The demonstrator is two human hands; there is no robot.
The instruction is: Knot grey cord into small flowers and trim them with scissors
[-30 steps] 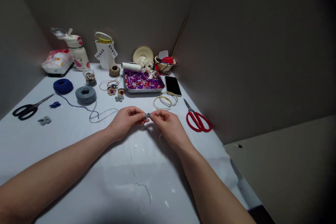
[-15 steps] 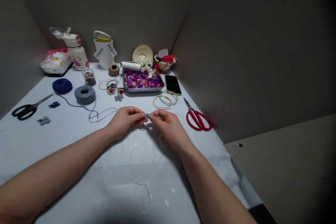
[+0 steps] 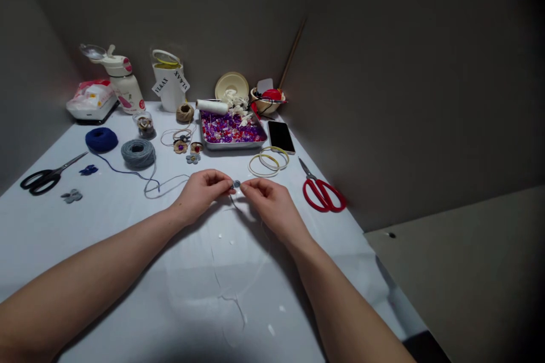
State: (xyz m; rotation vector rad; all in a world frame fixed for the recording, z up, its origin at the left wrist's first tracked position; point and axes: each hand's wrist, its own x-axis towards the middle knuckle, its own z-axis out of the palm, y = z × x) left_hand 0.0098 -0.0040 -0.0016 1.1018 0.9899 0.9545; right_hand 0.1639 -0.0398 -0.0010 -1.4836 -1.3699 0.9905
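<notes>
Between my fingertips, over the middle of the white table, is a small round grey-blue crochet piece (image 3: 237,184). My left hand (image 3: 203,190) pinches its left edge between thumb and fingers. At its right edge, the thumb and fingers of my right hand (image 3: 269,201) are pressed together; what they grip is too small to make out. A short yarn end hangs below the piece. Thin pale thread (image 3: 215,269) trails over the table toward me. Grey yarn runs from near my left hand back to the grey yarn ball (image 3: 138,153).
Black scissors (image 3: 46,178), crocheted flowers and a blue yarn ball (image 3: 101,139) lie left. Red-handled scissors (image 3: 322,193), bangles (image 3: 269,162) and a phone (image 3: 281,137) lie right. Behind stand a bead tray (image 3: 233,146), a bottle (image 3: 128,91) and a white container (image 3: 168,91).
The crochet piece has shifted slightly left and up and shows more of its round face. My right fingertips have drawn back a little to its right edge.
</notes>
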